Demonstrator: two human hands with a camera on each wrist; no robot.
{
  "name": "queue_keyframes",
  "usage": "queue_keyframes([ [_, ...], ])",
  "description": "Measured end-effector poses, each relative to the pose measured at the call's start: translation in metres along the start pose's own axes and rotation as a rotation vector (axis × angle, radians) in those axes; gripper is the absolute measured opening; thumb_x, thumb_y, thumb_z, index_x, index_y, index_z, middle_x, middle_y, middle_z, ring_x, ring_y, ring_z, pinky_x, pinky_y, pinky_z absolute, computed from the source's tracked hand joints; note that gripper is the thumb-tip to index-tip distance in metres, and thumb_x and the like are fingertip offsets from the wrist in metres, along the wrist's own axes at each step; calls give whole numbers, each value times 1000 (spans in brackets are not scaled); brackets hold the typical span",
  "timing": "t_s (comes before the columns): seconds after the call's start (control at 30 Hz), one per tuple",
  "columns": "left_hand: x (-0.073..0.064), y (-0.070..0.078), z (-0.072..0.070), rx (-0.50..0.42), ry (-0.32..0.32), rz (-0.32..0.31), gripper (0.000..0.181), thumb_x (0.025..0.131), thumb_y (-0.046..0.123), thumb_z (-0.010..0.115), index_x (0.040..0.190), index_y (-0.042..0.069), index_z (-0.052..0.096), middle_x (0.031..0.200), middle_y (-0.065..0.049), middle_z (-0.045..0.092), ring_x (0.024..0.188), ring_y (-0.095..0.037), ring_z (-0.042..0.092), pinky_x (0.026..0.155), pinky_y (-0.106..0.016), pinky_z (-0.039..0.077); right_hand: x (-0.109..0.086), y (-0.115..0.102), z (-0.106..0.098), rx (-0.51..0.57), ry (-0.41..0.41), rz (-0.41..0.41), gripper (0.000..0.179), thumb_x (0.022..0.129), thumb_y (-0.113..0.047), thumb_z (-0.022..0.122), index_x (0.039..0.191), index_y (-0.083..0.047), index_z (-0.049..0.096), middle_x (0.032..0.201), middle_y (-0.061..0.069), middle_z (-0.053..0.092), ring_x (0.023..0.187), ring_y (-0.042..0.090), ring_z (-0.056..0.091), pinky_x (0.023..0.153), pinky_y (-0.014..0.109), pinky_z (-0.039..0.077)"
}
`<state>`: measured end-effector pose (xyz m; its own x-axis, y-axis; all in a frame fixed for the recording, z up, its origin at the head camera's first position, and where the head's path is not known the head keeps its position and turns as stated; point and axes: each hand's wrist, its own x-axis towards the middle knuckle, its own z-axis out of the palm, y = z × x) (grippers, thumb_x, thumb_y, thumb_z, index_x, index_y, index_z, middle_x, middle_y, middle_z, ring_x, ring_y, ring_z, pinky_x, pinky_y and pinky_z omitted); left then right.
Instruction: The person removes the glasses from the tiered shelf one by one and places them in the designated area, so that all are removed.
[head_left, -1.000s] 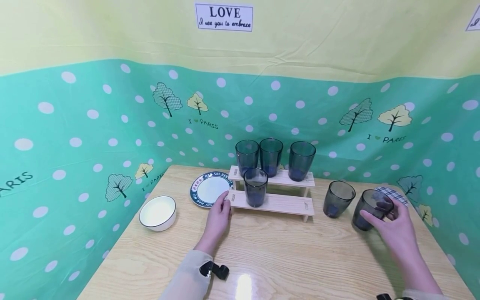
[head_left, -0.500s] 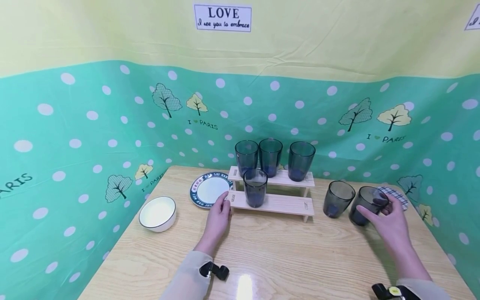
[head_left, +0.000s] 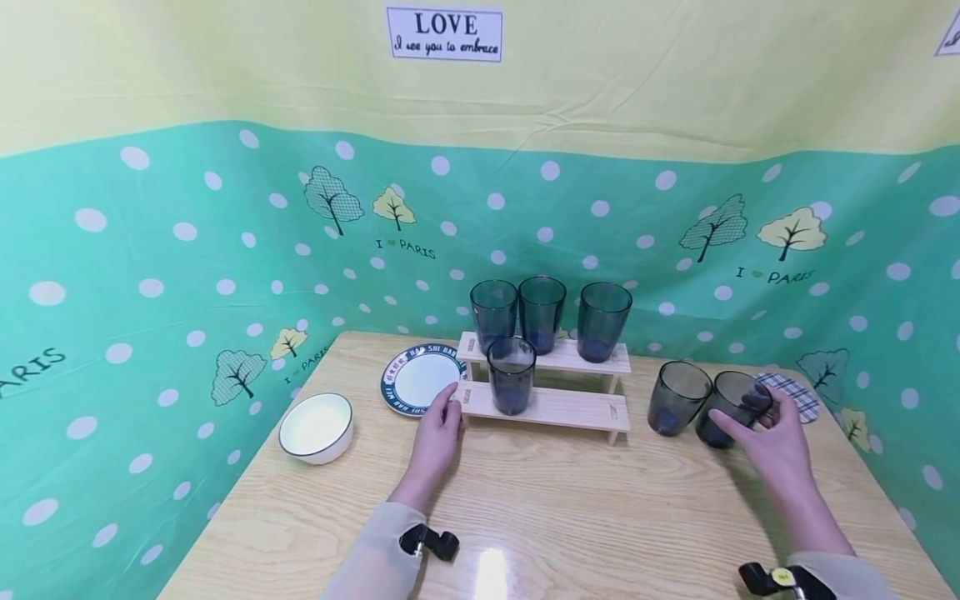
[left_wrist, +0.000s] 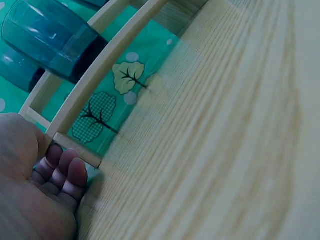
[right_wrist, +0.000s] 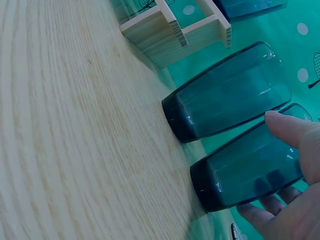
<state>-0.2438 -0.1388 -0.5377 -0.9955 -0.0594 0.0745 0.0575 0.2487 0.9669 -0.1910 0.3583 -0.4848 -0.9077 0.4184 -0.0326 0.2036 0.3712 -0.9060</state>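
Observation:
My right hand (head_left: 772, 446) grips a dark tinted glass tumbler (head_left: 716, 425) near its rim, thumb on the near side and fingers round the far side. Close on its left another tumbler (head_left: 677, 400) stands upright, their rims meeting in the head view. In the right wrist view the held tumbler (right_wrist: 245, 170) is upright, its base at the tabletop. My left hand (head_left: 437, 433) holds the left end of a two-step wooden rack (head_left: 570, 407), fingers curled at its end leg. One tumbler (head_left: 512, 379) stands on the lower step; three more, including the rightmost tumbler (head_left: 602, 321), stand on the upper step.
A blue-rimmed plate (head_left: 423, 379) lies left of the rack, with a white bowl (head_left: 317, 429) nearer the table's left edge. Behind the held tumbler lies a round checked item (head_left: 795, 396). A patterned cloth (head_left: 300, 250) hangs round the table's back and sides.
My right hand has brought its tumbler left and slightly back, closing the gap to the neighbouring tumbler. The left hand and rack have stayed put.

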Motion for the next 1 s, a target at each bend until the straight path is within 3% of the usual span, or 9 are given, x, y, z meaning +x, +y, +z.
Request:
queue_keyframes([
  [0.23, 0, 0, 0, -11, 1, 3, 50, 120, 25, 46, 168, 8, 45, 97, -16, 67, 82, -22, 61, 73, -31, 56, 3, 0, 0, -5, -29, -14, 117, 101, -43, 83, 177, -11, 0, 176, 31, 23, 160, 51, 26, 128, 64, 29],
  [0.43, 1, -1, 1, -4, -3, 4, 51, 120, 25, 47, 168, 8, 45, 97, -15, 67, 83, -23, 62, 74, -32, 57, -5, -5, -5, 17, -31, -46, 119, 101, -41, 83, 179, -24, -4, 179, 29, 10, 162, 52, 20, 129, 57, 29],
  [0.67, 0, -1, 1, -2, -7, 2, 52, 120, 26, 46, 169, 8, 43, 97, -16, 67, 82, -22, 62, 74, -32, 58, -24, -24, -14, -67, 56, -185, 118, 99, -39, 86, 179, -19, 2, 180, 25, 14, 164, 48, 15, 133, 60, 13],
  [0.83, 2, -1, 1, 4, -1, 1, 51, 120, 25, 46, 168, 8, 45, 97, -15, 67, 83, -22, 63, 75, -33, 58, -39, -48, -10, -101, 98, -255, 115, 98, -37, 88, 179, -18, 8, 181, 19, 16, 165, 45, 15, 133, 61, 11],
  [1.0, 3, -1, 1, 4, 7, 1, 49, 120, 24, 47, 167, 9, 46, 96, -14, 68, 83, -22, 64, 76, -33, 58, -55, -70, 9, -86, 75, -309, 109, 98, -36, 88, 179, -23, 16, 180, 15, 24, 164, 45, 20, 132, 63, 15],
])
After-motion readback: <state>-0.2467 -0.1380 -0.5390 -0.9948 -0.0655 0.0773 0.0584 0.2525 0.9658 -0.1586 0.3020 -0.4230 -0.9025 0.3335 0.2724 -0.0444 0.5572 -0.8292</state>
